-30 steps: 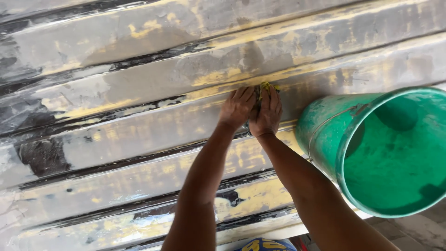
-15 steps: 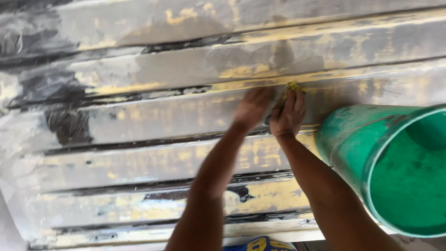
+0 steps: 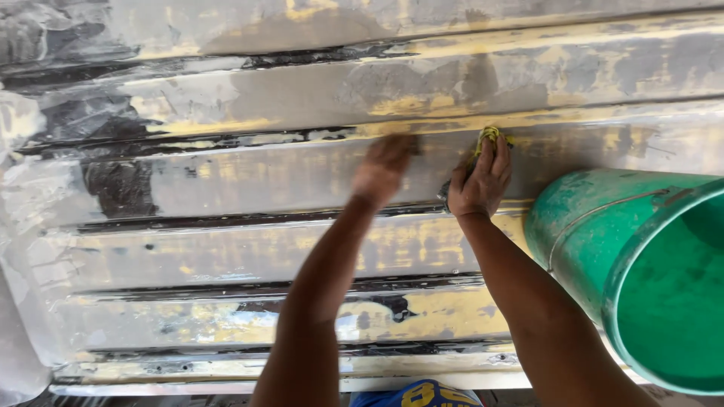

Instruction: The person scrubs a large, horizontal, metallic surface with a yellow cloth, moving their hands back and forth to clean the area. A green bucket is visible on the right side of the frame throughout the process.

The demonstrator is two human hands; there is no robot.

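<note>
While the right hand [image 3: 480, 181] presses a little yellow scrub pad [image 3: 489, 136] on the ribbed metal sheet [image 3: 226, 249], its fingers curl tight over the pad. The pad pokes out past the fingertips, up on a long rib that runs left to right. The left hand [image 3: 383, 169] is blurry beside it; I cannot tell its grip. I count one pad, one green bucket [image 3: 641, 256], two hands.
</note>
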